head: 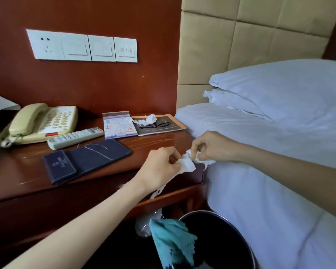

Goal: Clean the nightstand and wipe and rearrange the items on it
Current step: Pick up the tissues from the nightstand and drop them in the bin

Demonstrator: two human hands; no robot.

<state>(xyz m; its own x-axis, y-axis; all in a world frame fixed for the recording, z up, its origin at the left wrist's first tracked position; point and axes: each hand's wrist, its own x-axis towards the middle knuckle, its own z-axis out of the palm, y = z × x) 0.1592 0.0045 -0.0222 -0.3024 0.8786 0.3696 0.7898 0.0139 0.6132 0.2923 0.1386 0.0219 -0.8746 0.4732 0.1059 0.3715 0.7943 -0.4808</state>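
- head view: the left hand (159, 167) reaches in from the lower left and pinches a crumpled white tissue (188, 165) between thumb and curled fingers. a thin torn strip hangs down below the wrist.
- the right hand (215, 146) comes in from the right across the bed (279, 181) and pinches the other end of the tissue with its fingertips. the two hands are just beside each other, and i cannot tell whether the tissue is one piece or two.
- the tissue is held in the air at the front right corner of the nightstand (159, 140), above a black bin (221, 239) on the floor with a teal cloth (171, 241) draped over its rim.
- on the nightstand are a beige phone (39, 123) at the back left, a remote (75, 137) just in front of it, a dark blue folder (85, 162) nearer the front, and a card stand (117, 125) and a booklet (163, 126) at the back right.
- a second tissue scrap (150, 119) lies on the booklet.
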